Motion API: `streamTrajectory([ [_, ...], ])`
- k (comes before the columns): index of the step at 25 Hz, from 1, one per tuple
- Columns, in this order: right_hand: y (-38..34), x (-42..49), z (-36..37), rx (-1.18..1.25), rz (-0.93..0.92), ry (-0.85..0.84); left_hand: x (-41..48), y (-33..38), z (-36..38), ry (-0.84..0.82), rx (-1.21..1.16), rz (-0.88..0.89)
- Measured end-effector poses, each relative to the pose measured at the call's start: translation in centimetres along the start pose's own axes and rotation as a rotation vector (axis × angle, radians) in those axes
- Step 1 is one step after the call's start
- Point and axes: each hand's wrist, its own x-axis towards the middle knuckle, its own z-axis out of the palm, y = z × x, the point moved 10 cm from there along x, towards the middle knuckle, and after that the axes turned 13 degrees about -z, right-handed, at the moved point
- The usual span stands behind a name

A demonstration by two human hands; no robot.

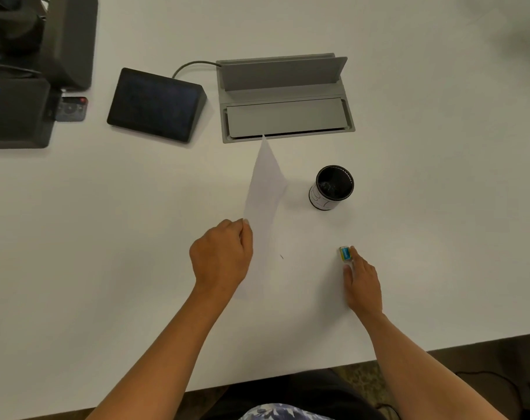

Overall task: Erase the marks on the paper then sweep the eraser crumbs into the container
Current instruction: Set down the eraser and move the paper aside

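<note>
paper [265, 189] is up off the white table [106, 237] along its left side, slanted so its far corner points at the grey cable box [285, 116]. white on white, i can't tell whether the rest of the sheet lies flat. the left hand [221, 256] has it, fingers curled and pinching the sheet's left edge. the right hand [362, 283] sits low on the right, forefinger stretched to the right side of the small blue-and-yellow eraser [345, 254] and thumb at its near end; i can't tell whether it grips the eraser or only touches it. the container [333, 187], a black cup with a white band, stands upright just right of the raised sheet and farther off than the eraser, apart from both. a small dark speck [282, 256] shows between the hands; crumbs i can't make out. i judge we're at the turn from rubbing to clearing, the sheet lifted as if to tip. the next move calls for bringing the sheet's low edge over the cup's rim, on a gentle slant so nothing scatters, without nudging the cup.
</note>
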Motion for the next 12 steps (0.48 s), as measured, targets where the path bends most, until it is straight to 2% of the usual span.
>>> streamTrajectory([
  [5,0.2,-0.2,0.3,-0.001,0.012,-0.013,0.0,1.1,-1.6,0.062,0.036,0.045],
  [10,0.3,-0.2,0.3,0.043,0.057,-0.002,-0.8,-1.2,-2.3,0.151,-0.056,0.073],
  [12,0.6,-0.1,0.1,0.062,0.090,0.006,-0.9,-0.9,-2.2,0.137,-0.046,0.107],
])
